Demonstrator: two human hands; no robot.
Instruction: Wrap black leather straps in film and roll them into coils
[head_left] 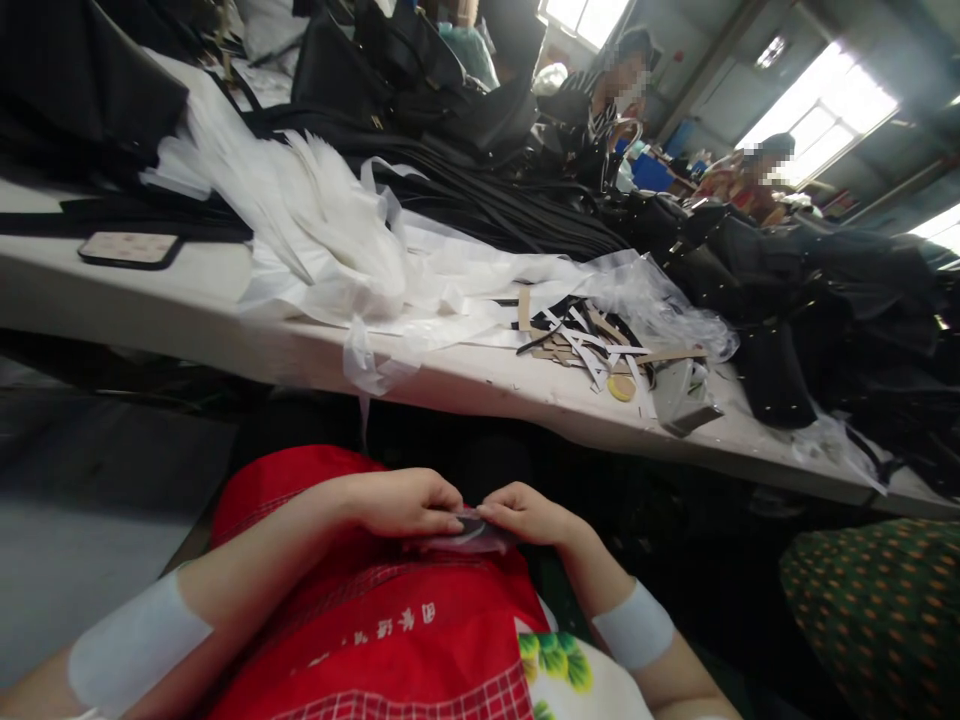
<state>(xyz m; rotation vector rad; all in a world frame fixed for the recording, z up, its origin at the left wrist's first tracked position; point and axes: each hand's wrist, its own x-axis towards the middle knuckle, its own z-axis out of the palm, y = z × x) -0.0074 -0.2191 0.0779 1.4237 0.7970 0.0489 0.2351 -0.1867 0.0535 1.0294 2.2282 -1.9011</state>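
My left hand (409, 503) and my right hand (529, 512) meet low over my lap. Between them is a small clear plastic bag (469, 541), its upper edge pinched in the fingers of both hands. Something dark shows through the plastic, but I cannot make out what it is. Beneath the bag lies the red apron (390, 600) that covers my lap.
Beyond my knees runs a long white table (480, 375). On it lie white plastic strips (330, 230), cardboard and paper scraps (577, 335), a phone (129, 249), black straps (480, 205) and black bags (810, 270). Dotted green fabric (877, 610) is at right; two people sit behind.
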